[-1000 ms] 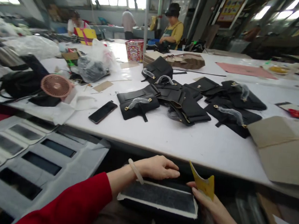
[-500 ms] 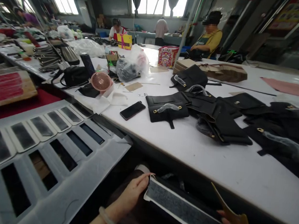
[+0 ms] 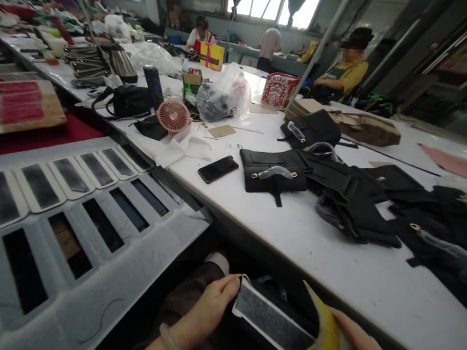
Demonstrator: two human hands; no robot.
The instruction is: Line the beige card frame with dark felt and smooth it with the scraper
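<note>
Low in the view, my left hand point(image 3: 212, 307) pinches the near-left end of a long dark panel with a white border point(image 3: 271, 317), held over my lap at the table's edge. My right hand point(image 3: 361, 344) is closed around a bent, pointed yellow piece point(image 3: 323, 333), flexible-looking, of a kind I cannot make out. This yellow piece lies over the panel's right part; whether it touches is unclear. Beneath the panel is black material, mostly lost in shadow. Closest on the tabletop are black bags point(image 3: 274, 172) with gold fittings and plastic-wrapped handles.
At the left, a grey slotted board point(image 3: 129, 266) carries a row of white-bordered dark panels point(image 3: 69, 175). On the white table point(image 3: 253, 230) are a phone point(image 3: 218, 169), a pink fan point(image 3: 174, 116) and plastic bags point(image 3: 223, 96). Several people work farther back.
My right hand has come left and up with the yellow piece, which now overlaps the panel. My left hand keeps its hold on the end. The view has turned slightly left.
</note>
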